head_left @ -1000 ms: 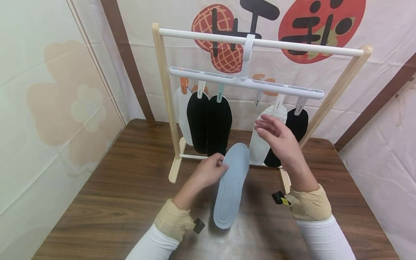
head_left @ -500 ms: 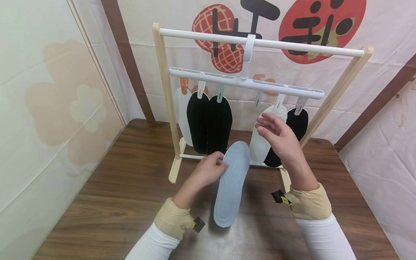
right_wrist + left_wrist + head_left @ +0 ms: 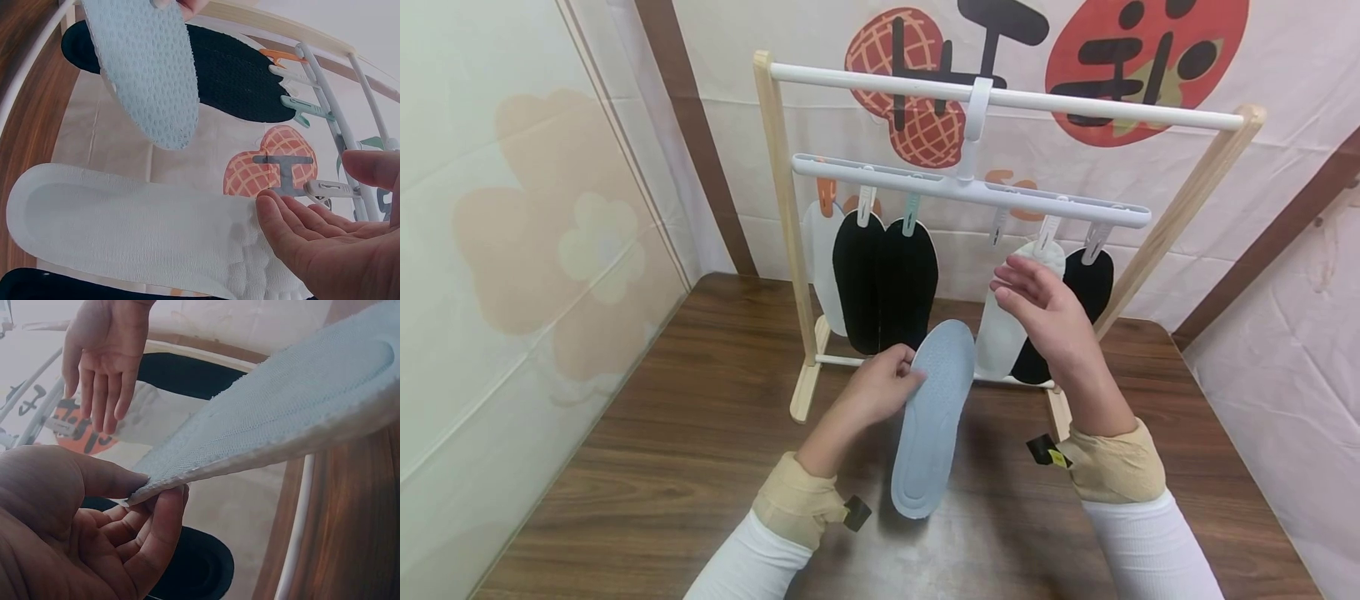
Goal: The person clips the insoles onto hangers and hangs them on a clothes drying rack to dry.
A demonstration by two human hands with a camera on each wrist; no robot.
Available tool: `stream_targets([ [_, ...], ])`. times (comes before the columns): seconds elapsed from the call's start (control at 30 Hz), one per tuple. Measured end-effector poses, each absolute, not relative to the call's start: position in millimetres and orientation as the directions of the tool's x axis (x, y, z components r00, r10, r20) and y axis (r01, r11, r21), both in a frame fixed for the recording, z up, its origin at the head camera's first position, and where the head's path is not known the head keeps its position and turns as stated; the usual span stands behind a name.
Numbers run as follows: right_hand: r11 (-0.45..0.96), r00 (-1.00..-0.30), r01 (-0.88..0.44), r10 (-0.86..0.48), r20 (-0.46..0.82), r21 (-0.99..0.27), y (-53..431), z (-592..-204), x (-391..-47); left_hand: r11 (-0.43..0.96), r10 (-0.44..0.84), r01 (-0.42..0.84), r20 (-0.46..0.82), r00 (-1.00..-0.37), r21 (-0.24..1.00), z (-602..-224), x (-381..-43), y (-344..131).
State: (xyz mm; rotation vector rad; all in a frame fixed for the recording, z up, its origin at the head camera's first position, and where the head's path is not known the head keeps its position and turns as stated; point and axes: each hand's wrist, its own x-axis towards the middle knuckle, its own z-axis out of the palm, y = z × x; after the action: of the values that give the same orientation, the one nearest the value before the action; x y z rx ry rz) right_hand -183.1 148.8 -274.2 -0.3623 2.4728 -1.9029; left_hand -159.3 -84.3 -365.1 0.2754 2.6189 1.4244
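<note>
A light blue insole point(image 3: 931, 425) slants over the table, its edge pinched between the thumb and fingers of my left hand point(image 3: 878, 387). The left wrist view shows the thumb point(image 3: 115, 478) on its upper face and the fingers beneath. My right hand point(image 3: 1051, 321) is raised with fingers extended and holds nothing. It overlaps the white insole point(image 3: 1000, 346) hanging behind it; in the right wrist view its fingertips are right at that insole's edge. Near these fingers, a pale clip point(image 3: 331, 189) hangs from the clip hanger point(image 3: 887, 173) with nothing in it.
Two black insoles point(image 3: 907, 283) and a white one point(image 3: 826, 275) hang from clips on the left. Another black insole point(image 3: 1088, 287) hangs at the right end. A wooden rack point(image 3: 782, 200) with a white top rod carries the hanger on the brown table point(image 3: 647, 467). Printed cloth hangs behind.
My left hand has lifted the light blue insole slightly, away from me. My right hand has risen very slightly. The hanging insoles stay in place.
</note>
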Motion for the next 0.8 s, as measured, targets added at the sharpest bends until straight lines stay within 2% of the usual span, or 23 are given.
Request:
stream_targets([
  [0.8,0.250,-0.972,-0.186,-0.186,0.142,-0.950,148.3,-270.3,-184.1,0.543,0.232,0.084,-0.053,-0.971,0.835,-357.8,-160.5,-81.7],
])
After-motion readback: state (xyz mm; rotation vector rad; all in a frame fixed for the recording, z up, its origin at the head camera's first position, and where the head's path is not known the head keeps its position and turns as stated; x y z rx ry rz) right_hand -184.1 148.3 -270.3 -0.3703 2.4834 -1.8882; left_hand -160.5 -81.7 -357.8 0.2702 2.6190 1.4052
